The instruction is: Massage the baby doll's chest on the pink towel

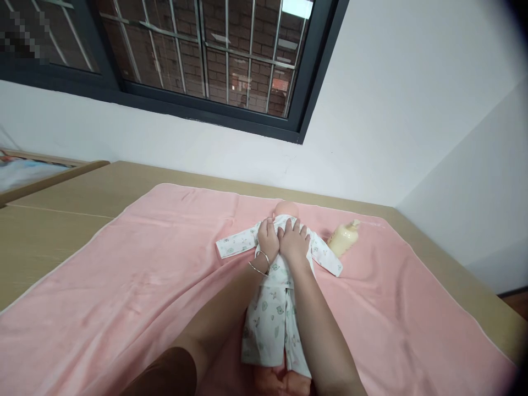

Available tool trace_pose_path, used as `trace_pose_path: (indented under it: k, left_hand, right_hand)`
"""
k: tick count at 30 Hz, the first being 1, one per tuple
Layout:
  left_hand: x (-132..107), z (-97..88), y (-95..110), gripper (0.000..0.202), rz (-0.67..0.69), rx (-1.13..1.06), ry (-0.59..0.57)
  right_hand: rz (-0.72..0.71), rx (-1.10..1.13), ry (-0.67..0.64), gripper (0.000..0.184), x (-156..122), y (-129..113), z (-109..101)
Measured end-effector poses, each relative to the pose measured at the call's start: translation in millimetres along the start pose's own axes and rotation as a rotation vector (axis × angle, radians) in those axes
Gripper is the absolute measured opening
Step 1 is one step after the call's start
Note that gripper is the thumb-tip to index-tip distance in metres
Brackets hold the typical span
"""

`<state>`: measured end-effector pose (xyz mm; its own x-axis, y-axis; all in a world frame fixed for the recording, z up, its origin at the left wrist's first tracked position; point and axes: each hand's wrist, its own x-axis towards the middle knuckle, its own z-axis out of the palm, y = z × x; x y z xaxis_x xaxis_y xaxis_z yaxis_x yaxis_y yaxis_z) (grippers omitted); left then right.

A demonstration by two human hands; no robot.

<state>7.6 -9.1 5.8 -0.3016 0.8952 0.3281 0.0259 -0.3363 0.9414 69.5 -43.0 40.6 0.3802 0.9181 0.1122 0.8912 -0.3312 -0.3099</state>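
A baby doll [274,324] in a white printed top and trousers lies stretched out on a pink blanket [165,258]. Its bare round head [286,208] points toward the wall, and both sleeves spread sideways. My left hand [268,240], with a silver bangle [259,264] at the wrist, rests on the upper torso, its fingers fairly close together. Beside it, my right hand [294,240] lies flat on the same part with fingers spread. Neither hand grasps anything. My forearms partly cover the doll's torso and legs; its feet [284,382] show at the bottom edge.
A pale yellow bottle [344,237] lies tilted on the blanket by the doll's right-hand sleeve. Under the blanket is a wooden surface [78,192] reaching the white wall [363,110]. A dark-framed barred window [206,55] is above. A wooden rail [53,176] stands at left.
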Motion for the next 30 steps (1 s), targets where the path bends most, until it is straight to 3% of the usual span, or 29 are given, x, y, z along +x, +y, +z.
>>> trace_pose_path:
  k: [4,7,10,14,19,23,26,30]
  left_hand:
    - [-0.1,-1.1,-1.2,0.038,0.057,0.015,0.004]
    - [-0.8,-1.9,-2.5,0.037,0.212,0.081,0.001]
    - [-2.3,-2.7,-0.8,0.034,0.342,0.148,-0.013]
    - [-2.8,-2.8,1.5,0.032,0.383,0.189,0.012]
    - [2.3,0.7,-5.0,0.028,0.319,0.297,0.044]
    - [7.2,4.2,-11.1,0.028,0.237,0.403,-0.06]
    - [9.2,4.6,-12.4,0.025,0.256,0.484,-0.16]
    - [11.0,2.7,-11.2,0.021,0.312,0.562,-0.257]
  right_hand:
    - [-0.117,-0.033,0.004,0.054,-1.6,-0.2,-5.2]
    - [-0.282,-0.021,-0.006,0.046,1.9,4.6,-10.5]
    - [-0.327,0.021,-0.014,0.045,6.8,10.5,-12.3]
    - [-0.316,0.067,0.018,0.046,11.0,14.2,-8.7]
    - [-0.218,0.209,0.152,0.048,14.5,18.5,-3.4]
    - [-0.105,0.313,0.27,0.045,17.6,27.8,-1.8]
    - [-0.054,0.297,0.324,0.037,19.1,32.4,-0.7]
    - [-0.056,0.238,0.299,0.038,21.5,33.8,1.0]
